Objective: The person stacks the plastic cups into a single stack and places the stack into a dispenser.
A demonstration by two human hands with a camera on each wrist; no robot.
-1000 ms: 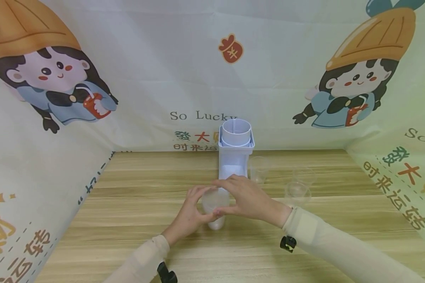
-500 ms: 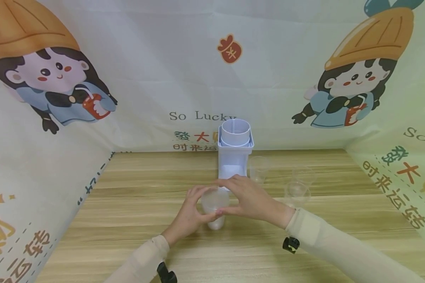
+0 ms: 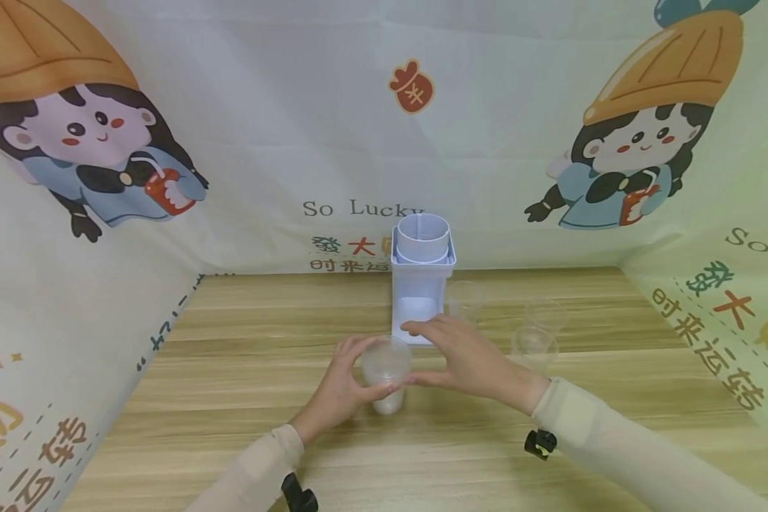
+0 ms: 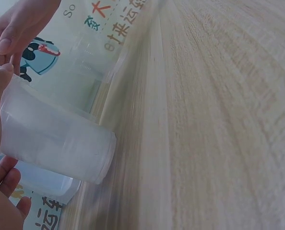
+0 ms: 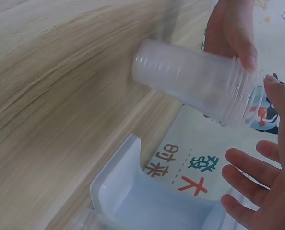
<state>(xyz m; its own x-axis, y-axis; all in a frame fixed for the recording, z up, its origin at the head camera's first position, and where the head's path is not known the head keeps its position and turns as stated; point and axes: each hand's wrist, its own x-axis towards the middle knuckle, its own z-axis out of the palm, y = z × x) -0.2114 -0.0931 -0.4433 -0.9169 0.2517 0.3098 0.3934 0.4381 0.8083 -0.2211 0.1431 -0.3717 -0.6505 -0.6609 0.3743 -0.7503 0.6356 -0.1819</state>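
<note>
Head view: the stack of cups (image 3: 387, 364) is gripped near its top by the left hand (image 3: 336, 387), likely for steadiness, mid-worktop (image 3: 230, 398), short of the dispenser (image 3: 418, 284) near the back edge. Left wrist: it is held roughly upright. Right wrist: the right hand's (image 5: 279, 187) fingers are spread wide, the thumb close to the stack's top.

One cup stack (image 3: 386, 364), one white stand (image 3: 418, 286), three loose cups (image 3: 535, 345).

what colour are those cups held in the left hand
The cups are translucent, milky white; the right wrist view shows them best.
</note>
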